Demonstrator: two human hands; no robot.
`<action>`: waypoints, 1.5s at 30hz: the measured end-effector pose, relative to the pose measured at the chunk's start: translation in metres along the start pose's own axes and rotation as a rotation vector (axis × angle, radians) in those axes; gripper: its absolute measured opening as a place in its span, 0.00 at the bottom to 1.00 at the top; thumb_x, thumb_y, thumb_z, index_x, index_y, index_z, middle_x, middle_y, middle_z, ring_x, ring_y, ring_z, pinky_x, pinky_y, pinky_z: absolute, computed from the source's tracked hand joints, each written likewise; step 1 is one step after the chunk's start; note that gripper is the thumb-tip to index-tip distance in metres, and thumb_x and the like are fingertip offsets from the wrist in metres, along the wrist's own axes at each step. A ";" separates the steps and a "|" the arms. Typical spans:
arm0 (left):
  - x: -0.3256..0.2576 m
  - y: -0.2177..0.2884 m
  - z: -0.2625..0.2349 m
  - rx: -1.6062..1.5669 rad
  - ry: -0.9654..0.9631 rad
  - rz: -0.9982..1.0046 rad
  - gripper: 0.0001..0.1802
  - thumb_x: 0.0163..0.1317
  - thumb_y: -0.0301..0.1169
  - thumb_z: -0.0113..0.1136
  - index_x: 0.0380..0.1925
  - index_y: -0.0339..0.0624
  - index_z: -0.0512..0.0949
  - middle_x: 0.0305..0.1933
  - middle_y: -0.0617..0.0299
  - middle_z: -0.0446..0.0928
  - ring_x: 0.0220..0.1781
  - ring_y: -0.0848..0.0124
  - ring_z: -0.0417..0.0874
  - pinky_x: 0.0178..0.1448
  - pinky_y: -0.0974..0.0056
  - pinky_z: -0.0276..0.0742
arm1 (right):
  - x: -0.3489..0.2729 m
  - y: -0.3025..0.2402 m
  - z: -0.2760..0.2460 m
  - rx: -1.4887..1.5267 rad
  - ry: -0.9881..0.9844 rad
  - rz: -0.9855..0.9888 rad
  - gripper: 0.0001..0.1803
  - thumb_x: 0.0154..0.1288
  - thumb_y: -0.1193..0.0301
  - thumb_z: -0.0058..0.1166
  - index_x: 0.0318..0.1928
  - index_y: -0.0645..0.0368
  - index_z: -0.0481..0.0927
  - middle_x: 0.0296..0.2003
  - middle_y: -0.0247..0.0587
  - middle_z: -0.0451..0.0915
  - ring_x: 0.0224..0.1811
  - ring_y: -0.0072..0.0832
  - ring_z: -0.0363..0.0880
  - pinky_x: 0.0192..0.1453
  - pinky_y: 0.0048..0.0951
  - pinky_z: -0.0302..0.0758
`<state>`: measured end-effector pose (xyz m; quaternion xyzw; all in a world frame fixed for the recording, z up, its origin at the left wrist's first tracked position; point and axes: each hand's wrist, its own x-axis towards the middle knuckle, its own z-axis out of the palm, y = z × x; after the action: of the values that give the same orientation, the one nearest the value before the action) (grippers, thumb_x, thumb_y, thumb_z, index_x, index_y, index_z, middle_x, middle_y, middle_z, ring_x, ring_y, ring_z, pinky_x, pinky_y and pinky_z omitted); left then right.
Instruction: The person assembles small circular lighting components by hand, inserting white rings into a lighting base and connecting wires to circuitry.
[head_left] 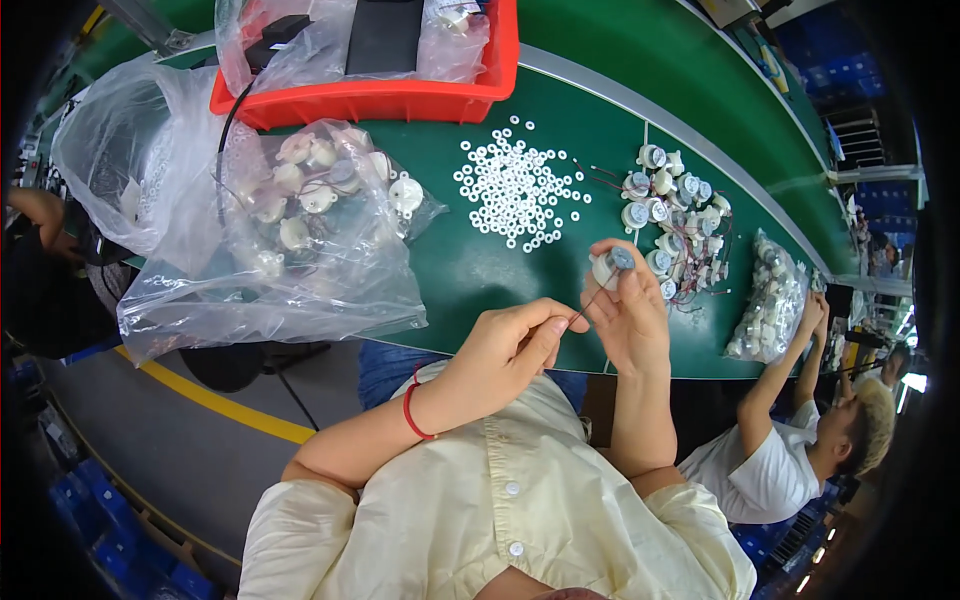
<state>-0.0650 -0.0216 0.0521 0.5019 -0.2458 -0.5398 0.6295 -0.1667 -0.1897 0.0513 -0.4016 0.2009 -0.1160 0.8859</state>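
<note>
In the head view, we see the right hand (635, 318) gripping a small white-and-grey motor (604, 270), raised above the near edge of the green table (470, 285). The left hand (508, 348) pinches what looks like the motor's thin wires (589, 305); the fingers hide their ends. We judge this one unit to be mid-handling. Loose motors (657, 209) lie heaped beyond the right hand, and more sit in the clear bag (330, 290) at left; we cannot tell which are done and which are left. The white rings (513, 190) lie spread in between. For moving, we have bare tabletop between the clear bag and the right hand, short of the rings; the red bin (395, 102) closes off the far left.
</note>
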 end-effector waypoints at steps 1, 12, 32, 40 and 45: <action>-0.001 0.002 -0.001 0.139 0.052 0.084 0.14 0.75 0.31 0.47 0.47 0.34 0.79 0.24 0.65 0.74 0.27 0.80 0.75 0.31 0.72 0.72 | 0.003 0.005 -0.005 -0.066 0.004 -0.030 0.21 0.71 0.59 0.55 0.54 0.62 0.70 0.30 0.31 0.69 0.22 0.15 0.55 0.26 0.19 0.53; 0.021 -0.018 0.007 0.532 0.198 0.479 0.05 0.66 0.25 0.57 0.40 0.37 0.80 0.39 0.56 0.79 0.34 0.65 0.80 0.41 0.64 0.77 | 0.003 0.028 0.013 -0.165 0.256 -0.027 0.21 0.80 0.54 0.36 0.51 0.60 0.69 0.32 0.36 0.71 0.29 0.21 0.68 0.32 0.23 0.69; 0.024 -0.026 0.002 0.835 0.382 0.578 0.05 0.64 0.29 0.61 0.33 0.40 0.78 0.25 0.60 0.77 0.27 0.62 0.79 0.30 0.58 0.74 | 0.023 0.004 -0.020 -0.842 0.146 -0.207 0.09 0.74 0.71 0.50 0.49 0.61 0.67 0.35 0.33 0.72 0.35 0.17 0.70 0.37 0.20 0.68; 0.032 -0.041 0.006 0.725 0.369 0.539 0.05 0.64 0.30 0.61 0.33 0.41 0.79 0.24 0.59 0.79 0.24 0.61 0.80 0.28 0.58 0.75 | 0.034 0.014 -0.026 -1.190 0.207 -0.339 0.13 0.75 0.70 0.49 0.52 0.63 0.67 0.33 0.41 0.80 0.31 0.22 0.75 0.34 0.24 0.70; 0.030 -0.041 0.000 0.701 0.353 0.521 0.06 0.66 0.32 0.57 0.32 0.42 0.76 0.26 0.59 0.79 0.27 0.61 0.82 0.31 0.58 0.77 | 0.041 0.012 -0.004 -1.314 0.162 -0.287 0.13 0.74 0.69 0.50 0.52 0.64 0.68 0.30 0.43 0.79 0.28 0.25 0.74 0.32 0.27 0.70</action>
<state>-0.0744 -0.0460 0.0083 0.6898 -0.4201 -0.1546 0.5690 -0.1314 -0.1998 0.0292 -0.8696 0.2402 -0.1158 0.4156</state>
